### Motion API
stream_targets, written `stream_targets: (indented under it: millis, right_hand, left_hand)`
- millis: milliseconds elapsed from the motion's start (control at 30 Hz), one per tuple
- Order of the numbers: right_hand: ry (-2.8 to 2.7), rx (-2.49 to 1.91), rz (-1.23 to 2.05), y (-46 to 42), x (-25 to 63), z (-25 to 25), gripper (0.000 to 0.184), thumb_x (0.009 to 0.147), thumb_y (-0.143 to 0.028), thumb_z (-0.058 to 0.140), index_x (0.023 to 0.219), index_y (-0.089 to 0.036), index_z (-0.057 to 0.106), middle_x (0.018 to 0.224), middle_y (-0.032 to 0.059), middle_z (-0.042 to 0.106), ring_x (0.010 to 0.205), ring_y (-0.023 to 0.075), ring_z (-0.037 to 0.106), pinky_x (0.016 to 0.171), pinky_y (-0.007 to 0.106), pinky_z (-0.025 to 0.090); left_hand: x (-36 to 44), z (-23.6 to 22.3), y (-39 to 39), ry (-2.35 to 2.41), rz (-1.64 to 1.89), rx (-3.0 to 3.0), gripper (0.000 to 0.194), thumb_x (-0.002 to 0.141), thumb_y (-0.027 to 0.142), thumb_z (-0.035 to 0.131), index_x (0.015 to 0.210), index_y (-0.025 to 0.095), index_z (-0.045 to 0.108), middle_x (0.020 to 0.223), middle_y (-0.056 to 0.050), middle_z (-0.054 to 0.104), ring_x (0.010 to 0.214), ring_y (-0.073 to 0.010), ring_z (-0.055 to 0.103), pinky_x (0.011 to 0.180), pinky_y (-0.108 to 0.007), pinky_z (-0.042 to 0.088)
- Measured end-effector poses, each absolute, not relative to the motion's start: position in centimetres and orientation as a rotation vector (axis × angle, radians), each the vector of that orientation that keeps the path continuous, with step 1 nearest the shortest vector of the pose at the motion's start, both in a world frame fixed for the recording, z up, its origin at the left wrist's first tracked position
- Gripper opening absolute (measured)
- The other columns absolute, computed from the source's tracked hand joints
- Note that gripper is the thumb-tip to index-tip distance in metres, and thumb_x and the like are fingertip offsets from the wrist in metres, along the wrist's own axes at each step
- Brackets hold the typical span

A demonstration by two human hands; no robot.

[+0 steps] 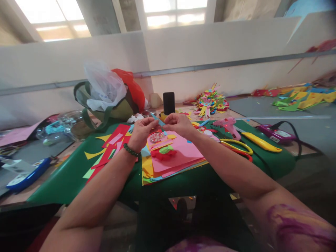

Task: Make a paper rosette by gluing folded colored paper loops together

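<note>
Both my hands are raised over a stack of coloured paper sheets (pixel 181 155) on a green mat (pixel 68 178). My left hand (pixel 141 131), with a green bead bracelet on the wrist, and my right hand (pixel 177 124) pinch the two ends of a small light-blue paper strip (pixel 156 120) between them. Under the hands lie a roll of clear tape (pixel 156 137) and a small red and green paper piece (pixel 165 152). Red and yellow paper scraps (pixel 110 147) lie to the left.
A pink glue gun (pixel 228 125), yellow-handled scissors (pixel 237 146), a yellow utility knife (pixel 261 141) and a purple device with a black cable (pixel 275 133) lie at the right. A black phone (pixel 168 102), bags (pixel 110 94) and paper flowers (pixel 210 101) stand behind. A blue stapler (pixel 28 175) is at the left.
</note>
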State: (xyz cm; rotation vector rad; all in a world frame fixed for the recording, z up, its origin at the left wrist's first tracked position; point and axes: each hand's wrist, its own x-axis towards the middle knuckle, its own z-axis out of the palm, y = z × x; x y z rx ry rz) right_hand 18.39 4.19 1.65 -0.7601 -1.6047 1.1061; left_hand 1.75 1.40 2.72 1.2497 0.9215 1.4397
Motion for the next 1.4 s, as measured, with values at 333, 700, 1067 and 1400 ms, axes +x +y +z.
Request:
stream_targets:
  millis: [333, 700, 1067, 1400]
  right_hand:
    - [-1.586, -0.744, 1.118, 4.1, 18.2, 1.6, 0.026, 0.059, -0.02, 0.083, 0.073, -0.018, 0.061, 0.06, -0.0027, 0.067, 0.058, 0.013, 0.065, 0.058, 0.026, 0.054]
    - [-1.62, -0.793, 1.124, 3.7, 18.6, 2.3, 0.022, 0.063, -0.01, 0.076, 0.075, -0.018, 0.059, 0.058, -0.0042, 0.065, 0.055, 0.0111, 0.063, 0.055, 0.023, 0.051]
    - [-1.627, -0.82, 1.131, 3.6, 18.9, 2.8, 0.022, 0.064, -0.009, 0.077, 0.073, -0.017, 0.058, 0.055, -0.0048, 0.064, 0.052, 0.0091, 0.062, 0.055, 0.022, 0.052]
    - [-1.697, -0.856, 1.222, 3.2, 19.2, 3.1, 0.022, 0.065, -0.004, 0.072, 0.08, -0.016, 0.061, 0.058, -0.0027, 0.068, 0.059, 0.0119, 0.066, 0.057, 0.022, 0.051]
  left_hand:
    - [1.9, 2.6, 1.5, 0.914, 1.46, 1.222, 0.035, 0.052, 0.029, 0.093, 0.061, 0.015, 0.063, 0.06, 0.002, 0.064, 0.061, -0.0095, 0.063, 0.066, -0.022, 0.054]
    - [1.3, 2.7, 1.5, 0.925, 1.408, 1.187, 0.037, 0.05, 0.031, 0.094, 0.065, 0.014, 0.065, 0.062, 0.002, 0.065, 0.062, -0.0089, 0.065, 0.065, -0.019, 0.054]
    - [1.1, 2.7, 1.7, 0.921, 1.386, 1.186, 0.032, 0.055, 0.025, 0.092, 0.067, 0.014, 0.064, 0.064, 0.002, 0.065, 0.064, -0.0086, 0.065, 0.066, -0.018, 0.054]
    - [0.9, 2.5, 1.8, 0.911, 1.303, 1.27, 0.029, 0.069, 0.026, 0.085, 0.071, 0.016, 0.058, 0.069, 0.003, 0.065, 0.066, -0.0103, 0.065, 0.06, -0.02, 0.054]
